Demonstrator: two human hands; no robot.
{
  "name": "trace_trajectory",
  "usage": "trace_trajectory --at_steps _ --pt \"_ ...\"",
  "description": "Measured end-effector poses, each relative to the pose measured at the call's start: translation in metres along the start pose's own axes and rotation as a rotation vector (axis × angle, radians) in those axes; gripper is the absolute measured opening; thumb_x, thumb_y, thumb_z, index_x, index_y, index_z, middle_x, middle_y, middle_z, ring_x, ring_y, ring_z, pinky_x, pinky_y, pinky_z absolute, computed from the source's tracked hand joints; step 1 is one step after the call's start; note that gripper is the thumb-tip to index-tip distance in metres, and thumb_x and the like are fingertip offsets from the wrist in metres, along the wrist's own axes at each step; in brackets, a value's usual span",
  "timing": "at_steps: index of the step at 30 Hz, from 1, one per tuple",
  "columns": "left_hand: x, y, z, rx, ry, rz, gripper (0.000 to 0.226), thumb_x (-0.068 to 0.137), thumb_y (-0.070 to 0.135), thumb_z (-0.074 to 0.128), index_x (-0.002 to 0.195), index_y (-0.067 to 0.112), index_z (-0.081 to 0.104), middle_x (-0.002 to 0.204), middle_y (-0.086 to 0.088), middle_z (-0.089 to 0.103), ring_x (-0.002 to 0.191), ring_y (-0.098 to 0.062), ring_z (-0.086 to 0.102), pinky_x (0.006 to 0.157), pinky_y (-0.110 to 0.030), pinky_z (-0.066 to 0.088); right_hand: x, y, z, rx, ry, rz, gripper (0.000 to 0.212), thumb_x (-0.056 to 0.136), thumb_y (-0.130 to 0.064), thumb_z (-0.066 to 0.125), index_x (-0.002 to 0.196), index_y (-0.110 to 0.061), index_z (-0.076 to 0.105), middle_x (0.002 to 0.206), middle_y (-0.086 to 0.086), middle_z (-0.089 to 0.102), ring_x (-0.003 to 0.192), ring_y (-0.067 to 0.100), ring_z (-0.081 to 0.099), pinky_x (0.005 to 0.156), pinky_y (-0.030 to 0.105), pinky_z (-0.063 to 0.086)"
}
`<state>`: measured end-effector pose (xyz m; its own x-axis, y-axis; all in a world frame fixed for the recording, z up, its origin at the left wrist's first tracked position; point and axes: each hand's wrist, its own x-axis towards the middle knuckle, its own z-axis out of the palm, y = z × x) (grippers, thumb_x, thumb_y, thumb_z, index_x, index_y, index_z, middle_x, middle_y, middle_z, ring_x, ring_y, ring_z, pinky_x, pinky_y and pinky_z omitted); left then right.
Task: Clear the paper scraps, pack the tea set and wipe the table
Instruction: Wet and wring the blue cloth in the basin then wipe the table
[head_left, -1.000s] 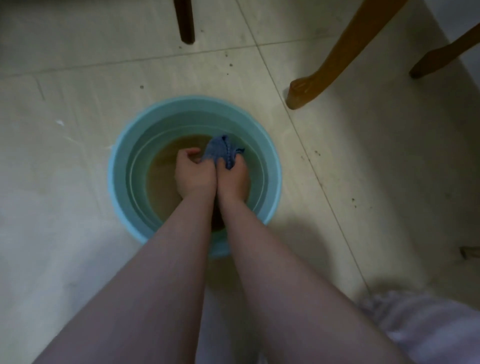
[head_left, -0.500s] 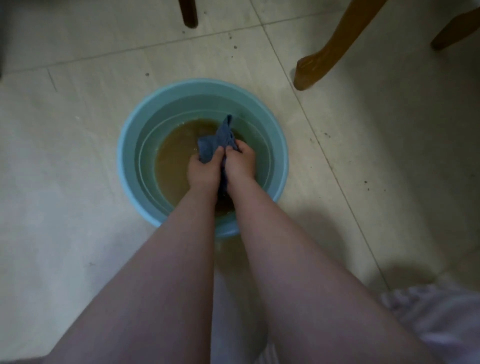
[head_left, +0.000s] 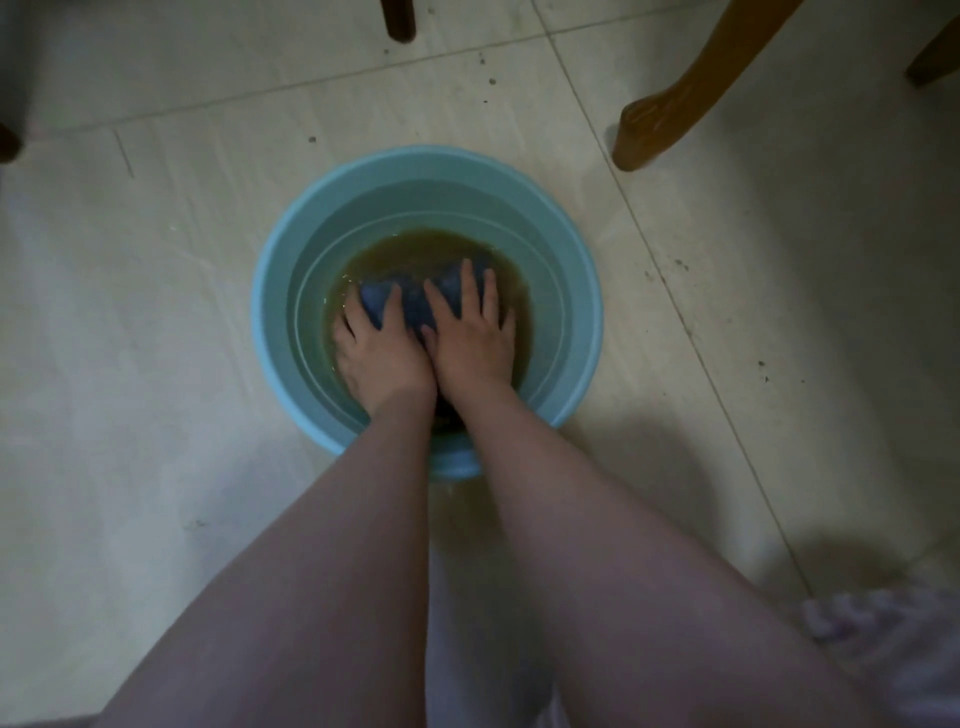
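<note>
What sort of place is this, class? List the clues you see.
Probably a room at home, perhaps by a dining table: a tiled floor, a curved wooden furniture leg, and a blue basin of brownish water.

Floor (head_left: 156, 312) of pale tiles with thin grout lines (head_left: 670, 291) and scattered dark specks, dimly lit; curved light-wood furniture leg (head_left: 660, 124) standing upper right, dark leg (head_left: 399, 21) top centre, further wooden leg (head_left: 935, 62) at right edge.

basin (head_left: 566, 249): smooth plastic | rag (head_left: 415, 306): wet cloth | chair leg (head_left: 670, 109): glossy wood
</note>
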<state>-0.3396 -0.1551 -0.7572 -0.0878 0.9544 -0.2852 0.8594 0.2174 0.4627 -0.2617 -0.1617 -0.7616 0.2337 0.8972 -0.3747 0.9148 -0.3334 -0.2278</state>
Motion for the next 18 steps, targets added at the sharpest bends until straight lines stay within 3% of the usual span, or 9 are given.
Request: trace_trajectory --at_steps 2,5,9,12,15,18 --pt "0.002 -0.006 0.004 0.098 -0.136 -0.012 0.054 0.100 0.032 0.037 0.151 0.034 0.020 0.161 -0.008 0.003 0.146 -0.033 0.005 0.117 -0.044 0.011 0.000 0.007 0.007 -0.002 -0.105 0.014 0.056 0.102 -0.049 0.026 0.152 -0.041 0.003 0.160 -0.001 -0.018 0.147 0.027 -0.012 0.115 0.052 0.012" --pt "0.005 -0.009 0.010 0.265 -0.250 -0.021 0.055 0.102 0.041 0.024 0.152 0.036 0.001 0.161 -0.009 -0.001 0.147 -0.031 -0.003 0.118 -0.044 0.005 0.001 0.010 0.009 0.011 -0.169 0.039 0.056 0.101 -0.052 0.022 0.150 -0.044 -0.004 0.159 -0.003 -0.022 0.147 0.027 -0.013 0.115 0.050 0.007" --pt "0.009 -0.007 0.012 0.315 -0.228 -0.004 0.059 0.101 0.041 0.028 0.153 0.034 0.001 0.161 -0.013 0.000 0.147 -0.032 -0.002 0.117 -0.043 0.007 0.007 0.009 0.006 0.022 -0.246 0.057 0.055 0.101 -0.053 0.020 0.150 -0.045 -0.003 0.160 -0.002 -0.019 0.147 0.029 -0.011 0.115 0.051 0.004" --pt "0.004 -0.001 0.013 0.153 -0.082 0.007 0.061 0.095 0.031 0.045 0.151 0.028 0.021 0.153 -0.017 0.020 0.138 -0.034 0.021 0.111 -0.043 0.020 0.002 0.007 0.006 0.016 -0.052 0.068 0.062 0.099 -0.052 0.034 0.152 -0.039 0.006 0.162 0.003 -0.004 0.147 0.031 0.004 0.115 0.049 0.012" --pt "0.005 0.003 0.010 -0.240 0.033 -0.109 0.063 0.086 0.014 0.054 0.145 0.024 0.035 0.140 -0.015 0.037 0.123 -0.033 0.043 0.097 -0.040 0.039 -0.006 -0.005 -0.003 0.146 0.223 0.320 0.084 0.086 -0.049 0.062 0.151 -0.022 0.016 0.149 0.014 0.028 0.133 0.030 0.031 0.105 0.042 0.030" --pt "0.005 0.010 0.004 -0.389 0.023 -0.235 0.063 0.081 0.012 0.056 0.141 0.018 0.034 0.131 -0.014 0.052 0.113 -0.032 0.055 0.091 -0.040 0.046 -0.001 -0.010 -0.008 0.440 0.106 0.539 0.062 0.084 -0.039 0.067 0.132 -0.013 0.039 0.132 0.012 0.049 0.119 0.030 0.049 0.097 0.040 0.041"
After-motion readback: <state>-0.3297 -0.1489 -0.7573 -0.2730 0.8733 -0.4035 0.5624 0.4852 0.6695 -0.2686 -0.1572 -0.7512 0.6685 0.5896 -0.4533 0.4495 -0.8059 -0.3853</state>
